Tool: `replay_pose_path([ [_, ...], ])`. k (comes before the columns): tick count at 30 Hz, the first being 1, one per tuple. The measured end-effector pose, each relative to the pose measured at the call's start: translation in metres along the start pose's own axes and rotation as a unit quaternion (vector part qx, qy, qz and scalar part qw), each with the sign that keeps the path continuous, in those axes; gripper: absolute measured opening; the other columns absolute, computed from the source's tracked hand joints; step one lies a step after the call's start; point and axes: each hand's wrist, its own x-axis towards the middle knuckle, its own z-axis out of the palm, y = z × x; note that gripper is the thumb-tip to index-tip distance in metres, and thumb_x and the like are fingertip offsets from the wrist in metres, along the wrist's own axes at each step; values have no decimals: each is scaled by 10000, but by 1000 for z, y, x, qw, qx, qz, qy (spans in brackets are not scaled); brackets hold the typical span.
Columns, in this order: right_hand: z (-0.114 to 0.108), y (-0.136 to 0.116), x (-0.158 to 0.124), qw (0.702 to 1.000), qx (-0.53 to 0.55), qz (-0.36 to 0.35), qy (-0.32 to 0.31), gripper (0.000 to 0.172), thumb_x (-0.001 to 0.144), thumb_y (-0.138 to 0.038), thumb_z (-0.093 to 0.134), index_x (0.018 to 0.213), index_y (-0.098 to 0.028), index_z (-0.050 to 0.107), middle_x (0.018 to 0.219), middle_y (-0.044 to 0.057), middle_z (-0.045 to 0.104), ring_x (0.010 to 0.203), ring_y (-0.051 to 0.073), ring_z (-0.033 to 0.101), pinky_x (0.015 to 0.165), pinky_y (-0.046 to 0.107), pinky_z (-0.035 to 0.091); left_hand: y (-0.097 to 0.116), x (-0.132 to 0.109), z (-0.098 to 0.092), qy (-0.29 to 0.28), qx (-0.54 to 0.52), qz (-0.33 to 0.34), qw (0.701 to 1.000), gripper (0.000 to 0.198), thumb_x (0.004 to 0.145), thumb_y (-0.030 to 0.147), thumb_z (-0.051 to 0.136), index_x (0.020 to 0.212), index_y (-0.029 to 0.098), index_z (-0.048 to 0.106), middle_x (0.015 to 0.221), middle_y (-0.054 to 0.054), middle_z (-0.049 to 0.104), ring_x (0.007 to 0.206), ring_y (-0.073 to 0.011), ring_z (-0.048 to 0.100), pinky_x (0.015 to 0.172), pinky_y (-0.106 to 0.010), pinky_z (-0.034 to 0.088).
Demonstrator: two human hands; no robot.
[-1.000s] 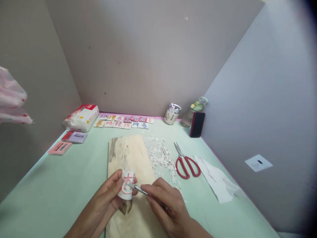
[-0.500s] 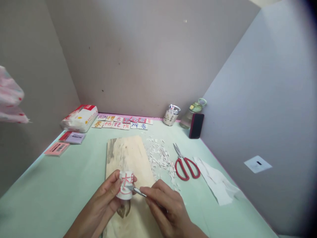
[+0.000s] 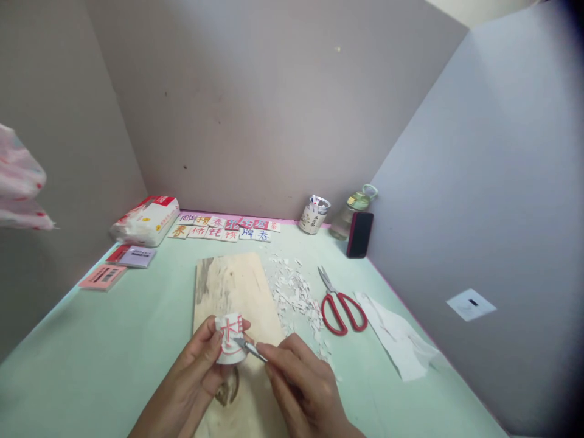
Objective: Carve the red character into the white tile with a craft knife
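My left hand [image 3: 197, 365] pinches a small white block [image 3: 229, 351] marked with red lines that form a character, held above a wooden board [image 3: 235, 274]. Between the fingers of my right hand [image 3: 303, 377] is a slim metal craft knife [image 3: 249, 348]. Its blade tip rests on or just over the marked face of the block. Part of the block's left edge lies behind my left thumb, and the knife's rear end is hidden by my right hand.
White shavings [image 3: 296, 295] are scattered right of the board, beside red-handled scissors [image 3: 340, 307] and white tissue [image 3: 401, 340]. Lettered tiles [image 3: 216, 233] line the back. Also there are a tin [image 3: 314, 219], a bottle [image 3: 343, 220], a phone [image 3: 360, 235] and a tissue pack [image 3: 152, 222].
The block has tilted slightly in my left hand and shifted a little left. The knife blade now lies at a steeper slant across the face. The whole view has moved slightly.
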Motion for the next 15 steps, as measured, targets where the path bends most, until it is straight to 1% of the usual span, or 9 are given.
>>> replay_pose_path([
  [3,2,-2,1,1000,3,-1,17,467,974,-45,493,1378,-248,608,827,2,567,598,121,584,505,204,457,-1,1,1,-7,0,6,1000,266,956,275,743,1211,207,709,1224,-87,763,1123,-209,736,956,-252,614],
  [5,3,-2,1,1000,3,-4,25,462,974,-43,492,1375,-239,608,827,3,565,595,119,581,502,200,455,-1,1,1,0,2,10,1000,233,992,249,689,1219,199,699,1232,-100,762,1126,-205,736,961,-260,615],
  [7,4,-2,0,1000,4,-2,27,451,979,-47,491,1373,-231,612,829,9,569,594,120,583,502,199,460,-1,0,2,9,3,15,1000,227,997,229,678,1221,197,696,1239,-104,762,1124,-203,739,957,-260,617],
  [12,4,-3,0,999,3,9,31,427,996,-73,486,1370,-224,626,834,22,590,598,128,592,509,204,484,-3,-3,5,8,1,21,1000,326,899,292,811,1203,218,720,1251,-85,764,1143,-230,737,949,-264,624],
  [15,5,-4,1,999,-1,7,36,426,995,-67,482,1367,-214,628,831,24,590,617,135,609,515,210,491,-4,-4,6,13,-4,24,1000,349,845,299,868,1162,242,732,1232,-56,774,1125,-213,743,926,-233,623],
])
